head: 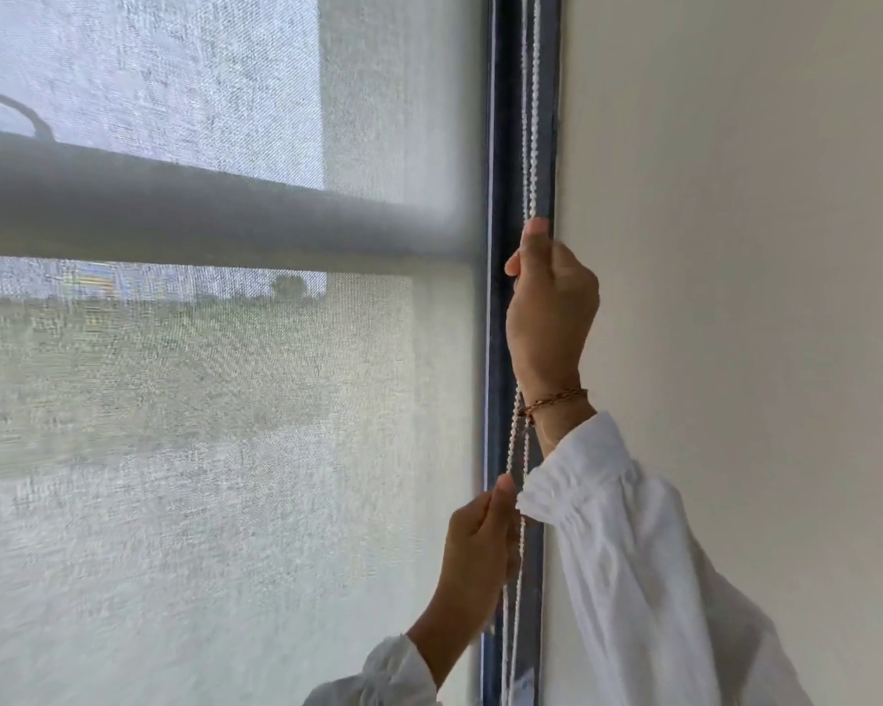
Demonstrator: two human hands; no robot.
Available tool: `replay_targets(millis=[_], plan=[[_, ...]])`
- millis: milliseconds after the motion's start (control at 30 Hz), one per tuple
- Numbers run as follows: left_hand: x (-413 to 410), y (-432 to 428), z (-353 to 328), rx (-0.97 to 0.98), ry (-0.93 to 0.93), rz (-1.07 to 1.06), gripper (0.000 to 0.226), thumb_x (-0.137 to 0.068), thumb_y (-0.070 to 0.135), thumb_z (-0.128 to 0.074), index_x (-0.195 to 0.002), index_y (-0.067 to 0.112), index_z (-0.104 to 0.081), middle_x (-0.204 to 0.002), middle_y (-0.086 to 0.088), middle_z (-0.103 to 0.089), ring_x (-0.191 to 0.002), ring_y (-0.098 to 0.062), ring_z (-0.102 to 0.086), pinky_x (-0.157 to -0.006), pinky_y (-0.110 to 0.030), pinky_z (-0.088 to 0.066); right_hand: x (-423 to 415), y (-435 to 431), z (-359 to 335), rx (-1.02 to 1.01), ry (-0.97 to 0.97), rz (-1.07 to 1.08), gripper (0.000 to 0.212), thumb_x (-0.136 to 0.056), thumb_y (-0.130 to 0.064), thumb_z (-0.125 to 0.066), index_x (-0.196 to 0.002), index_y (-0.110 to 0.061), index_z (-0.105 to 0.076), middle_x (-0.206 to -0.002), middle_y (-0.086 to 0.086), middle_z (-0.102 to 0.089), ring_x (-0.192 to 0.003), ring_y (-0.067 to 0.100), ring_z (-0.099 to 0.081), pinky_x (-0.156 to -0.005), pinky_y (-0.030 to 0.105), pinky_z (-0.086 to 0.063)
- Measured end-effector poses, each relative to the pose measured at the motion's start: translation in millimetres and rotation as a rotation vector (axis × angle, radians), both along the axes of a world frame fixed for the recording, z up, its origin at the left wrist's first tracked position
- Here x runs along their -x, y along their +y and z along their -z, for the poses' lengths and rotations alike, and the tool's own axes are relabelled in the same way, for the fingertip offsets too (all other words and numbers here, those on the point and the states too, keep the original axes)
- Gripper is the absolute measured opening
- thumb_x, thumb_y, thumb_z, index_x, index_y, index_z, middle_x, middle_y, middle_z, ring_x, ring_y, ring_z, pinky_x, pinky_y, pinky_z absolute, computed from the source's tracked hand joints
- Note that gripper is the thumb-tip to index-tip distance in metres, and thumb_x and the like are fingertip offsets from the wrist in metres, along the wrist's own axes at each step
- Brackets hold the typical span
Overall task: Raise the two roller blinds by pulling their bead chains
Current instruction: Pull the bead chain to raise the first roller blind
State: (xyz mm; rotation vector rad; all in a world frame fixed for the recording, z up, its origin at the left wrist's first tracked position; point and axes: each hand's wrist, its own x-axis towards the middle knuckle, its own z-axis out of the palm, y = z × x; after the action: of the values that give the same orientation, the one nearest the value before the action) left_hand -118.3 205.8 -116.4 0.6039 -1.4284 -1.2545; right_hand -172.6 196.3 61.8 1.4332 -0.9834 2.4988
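White sleeves [648, 578] framed both grips: right hand [551, 308] pinched shut high on the bead chain [530, 145], left hand [475, 547] shut lower, beside the lowered blind [225, 400]. Best pulled straight down, hand over hand.

Blind [225, 400]: pale translucent mesh, lowered, covering the window left of both grips. Chains [529, 119]: white bead strands, hanging vertical between blind edge and wall. Right grip [549, 298] pinches a strand high; left grip [480, 542] pinches one below it.
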Motion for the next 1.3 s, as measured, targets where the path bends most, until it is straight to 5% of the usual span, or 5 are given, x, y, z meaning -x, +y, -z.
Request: replay_targets(millis=[233, 433, 667, 967, 1300], plan=[[-20.5, -18.3, -44.2, 0.142, -0.103, 0.001, 0.080, -0.071, 0.076, -0.024, -0.131, 0.027, -0.045, -0.136, 0.005, -0.052, -0.130, -0.014, -0.042, -0.114, -0.045, -0.024, -10.9, -2.3, 59.1, 0.055, 0.081, 0.098, 0.032, -0.092, -0.027, -0.045, -0.064, -0.015, -0.054, -0.052, -0.016, -0.048, -0.049, -0.007, -0.052, -0.051, 0.005, -0.036], [-33.9, -16.0, -127.5, 0.332, 0.052, -0.045, 0.031, -0.095, 0.038, -0.031, -0.108, 0.025, -0.055, -0.120, 0.004, -0.058, -0.120, -0.014, -0.051, -0.103, -0.030, -0.034, -31.2, -7.3, 174.8, -0.094, 0.174, 0.144, 0.045, -0.090, -0.058, -0.026, -0.057, -0.030, -0.039, -0.045, -0.019, -0.035, -0.049, -0.011, -0.047, -0.045, 0.001, -0.027], [-19.8, -19.5, -135.1, 0.212, 0.323, -0.199, 0.043, -0.093, 0.035, -0.044, -0.055, 0.019, -0.057, -0.039, 0.007, -0.033, -0.033, -0.006, -0.026, -0.034, -0.017, -0.022, -42.9, -21.9, 205.1, -0.295, 0.058, -0.128, 0.042, -0.079, -0.060, -0.037, -0.050, -0.032, -0.049, -0.042, -0.014, -0.051, -0.044, 0.001, -0.047, -0.050, 0.012, -0.033], [-17.3, -32.7, -103.7, 0.275, 0.237, -0.252, 0.047, -0.093, 0.035, -0.041, -0.049, 0.024, -0.051, -0.034, 0.009, -0.036, -0.035, -0.008, -0.030, -0.044, -0.026, -0.024, -7.4, -47.2, 126.4, -0.376, -0.110, -0.621, 0.055, -0.089, -0.059, -0.018, -0.105, -0.028, -0.060, -0.119, -0.005, -0.061, -0.109, 0.003, -0.056, -0.091, 0.021, -0.041], [-13.1, -18.4, -1.9, 0.102, 0.028, -0.234, 0.051, -0.094, 0.029, -0.044, -0.043, 0.027, -0.046, -0.036, 0.009, -0.032, -0.035, -0.008, -0.027, -0.045, -0.023, -0.022, 2.1, -25.2, -2.1, -0.383, -0.189, -0.698, 0.042, -0.092, -0.046, -0.043, -0.084, -0.009, -0.061, -0.070, 0.003, -0.065, -0.046, 0.010, -0.051, -0.045, 0.021, -0.040]])
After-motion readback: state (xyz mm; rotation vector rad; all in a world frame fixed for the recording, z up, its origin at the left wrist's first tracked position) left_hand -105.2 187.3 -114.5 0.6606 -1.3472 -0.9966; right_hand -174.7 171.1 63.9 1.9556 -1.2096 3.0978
